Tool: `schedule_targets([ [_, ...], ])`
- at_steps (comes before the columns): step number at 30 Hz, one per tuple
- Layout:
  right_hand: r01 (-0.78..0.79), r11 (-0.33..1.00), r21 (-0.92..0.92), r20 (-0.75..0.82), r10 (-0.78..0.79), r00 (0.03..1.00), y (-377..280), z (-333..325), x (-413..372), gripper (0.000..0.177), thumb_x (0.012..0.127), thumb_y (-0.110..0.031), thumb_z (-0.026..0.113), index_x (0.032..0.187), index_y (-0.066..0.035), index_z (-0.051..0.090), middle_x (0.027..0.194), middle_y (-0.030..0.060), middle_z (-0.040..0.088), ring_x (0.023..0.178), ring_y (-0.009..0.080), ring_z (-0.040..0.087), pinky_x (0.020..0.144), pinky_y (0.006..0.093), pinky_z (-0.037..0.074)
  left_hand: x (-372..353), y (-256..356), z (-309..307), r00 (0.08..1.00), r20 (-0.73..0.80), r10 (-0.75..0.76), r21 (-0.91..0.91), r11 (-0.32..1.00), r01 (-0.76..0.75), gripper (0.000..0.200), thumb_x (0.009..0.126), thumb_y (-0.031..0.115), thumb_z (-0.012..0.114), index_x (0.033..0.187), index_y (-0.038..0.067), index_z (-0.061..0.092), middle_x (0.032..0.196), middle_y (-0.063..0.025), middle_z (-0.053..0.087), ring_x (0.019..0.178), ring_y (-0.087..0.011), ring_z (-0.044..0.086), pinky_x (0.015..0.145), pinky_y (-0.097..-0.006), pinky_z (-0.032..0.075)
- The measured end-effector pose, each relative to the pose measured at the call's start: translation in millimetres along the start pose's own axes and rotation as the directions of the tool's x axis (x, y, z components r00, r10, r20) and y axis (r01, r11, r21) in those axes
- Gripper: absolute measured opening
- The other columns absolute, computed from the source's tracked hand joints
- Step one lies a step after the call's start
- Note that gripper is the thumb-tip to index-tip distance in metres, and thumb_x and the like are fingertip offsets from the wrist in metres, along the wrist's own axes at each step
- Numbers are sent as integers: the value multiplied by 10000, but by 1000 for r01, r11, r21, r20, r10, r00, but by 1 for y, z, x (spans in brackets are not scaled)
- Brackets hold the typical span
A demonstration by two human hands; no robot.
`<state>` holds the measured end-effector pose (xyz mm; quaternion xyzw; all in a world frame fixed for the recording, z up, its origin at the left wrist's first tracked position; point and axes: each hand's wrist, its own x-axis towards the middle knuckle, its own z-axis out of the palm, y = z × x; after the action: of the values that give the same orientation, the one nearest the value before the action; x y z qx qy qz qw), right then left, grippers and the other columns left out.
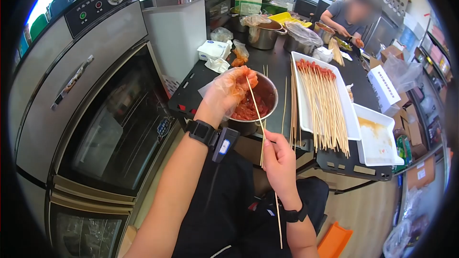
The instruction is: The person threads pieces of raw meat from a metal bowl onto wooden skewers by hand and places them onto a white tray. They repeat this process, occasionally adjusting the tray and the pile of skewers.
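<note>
"On the black bench [190, 96], which containers are within reach of the person wearing the camera?"

"Nearest is a round metal pot [276, 96], holding glossy red meat [248, 111] in pieces. To its right, a long white tray [305, 118] carries many thin wooden skewers [325, 102] lying side by side. Red pieces cover their far ends, and their bare ends reach over the tray's near edge."

"And beside that tray?"

"A second white tray [385, 148], with a thin yellowish-brown liquid spread over part of its floor."

"What are the hands doing?"

"The left hand [230, 86], in a clear plastic glove, is over the pot. Its grip is closed around red meat at the upper end of a long wooden stick [256, 101]. The right hand [279, 160] has its grip pinched on the same stick farther down, in front of the pot; the stick's lower end hangs past the wrist, over the person's dark clothing."

"Is anything between the pot and the first tray?"

"Yes, loose bare sticks [293, 107], lying lengthwise."

"What stands farther back?"

"A large metal pot [263, 39], its contents hard to make out; a pot partly covered by a clear plastic bag [304, 34]; and a yellow tray [287, 18] behind them. Near a co-worker [345, 15], a smaller metal container [324, 36] holds something orange-red. A white tissue pack [213, 49] sits at the left, beyond the nearest pot."
</note>
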<state>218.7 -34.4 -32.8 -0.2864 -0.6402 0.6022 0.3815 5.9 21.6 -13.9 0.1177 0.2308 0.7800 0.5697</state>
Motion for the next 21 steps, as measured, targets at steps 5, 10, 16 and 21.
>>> schedule_targets([
  [5, 55, 988, -142, -58, -64, 996, 0, 4, -5, 214, 904, -77, 484, 1090, 6, 548, 611, -26, 394, 558, 42, 348, 506, 202, 317, 3, -1, -3, 999, -28, 31, -9, 999, -32, 155, 841, 29, 577, 957, -64, 537, 871, -139, 589, 809, -224, 603, 766, -306, 536],
  [10, 44, 987, -152, -39, -50, 998, 1, 2, -4, 216, 906, -80, 480, 1092, 6, 547, 619, -25, 395, 562, 39, 352, 511, 201, 323, -7, -6, 1, 992, 19, 126, 113, 985, -127, 151, 834, 12, 582, 957, -66, 541, 902, -136, 587, 830, -219, 601, 790, -292, 530],
  [16, 37, 987, -158, -67, -48, 997, 0, 4, -3, 215, 906, -75, 473, 1091, 9, 544, 621, -18, 405, 562, 38, 360, 512, 200, 329, 0, -3, 0, 998, 25, 63, 133, 989, -66, 150, 829, 27, 594, 941, -64, 554, 893, -121, 593, 837, -213, 603, 777, -279, 527],
  [21, 76, 972, -221, -104, -101, 989, 0, 11, -2, 196, 899, -55, 468, 1069, 12, 538, 618, 28, 452, 544, 59, 408, 504, 223, 356, -4, -6, 6, 995, -11, 102, 220, 971, -97, 156, 827, 55, 605, 925, -59, 560, 851, -118, 597, 802, -208, 603, 744, -287, 528],
])
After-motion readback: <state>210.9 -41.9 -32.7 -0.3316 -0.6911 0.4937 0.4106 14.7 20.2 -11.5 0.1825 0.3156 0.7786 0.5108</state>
